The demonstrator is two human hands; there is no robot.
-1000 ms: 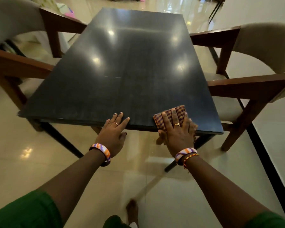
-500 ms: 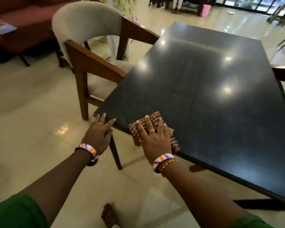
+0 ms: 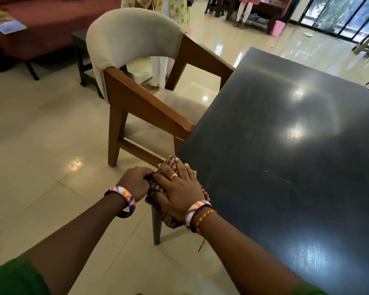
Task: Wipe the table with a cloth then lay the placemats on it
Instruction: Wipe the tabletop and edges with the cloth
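Checked cloth (image 3: pixel 158 189) bunched on table (image 3: pixel 285 167) corner at 7 o'clock. Right hand (image 3: pixel 179 188) flat, fingers spread, pressing cloth. Left hand (image 3: pixel 135 180) pinching its overhanging edge. Unwiped tabletop stretches toward 1 o'clock; right hand nearer. Placemats not visible.

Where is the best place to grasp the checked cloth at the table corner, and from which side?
Probably the bunched part of the cloth hanging off the table corner, taken from the left. The left hand already grips there; the right hand covers the rest.
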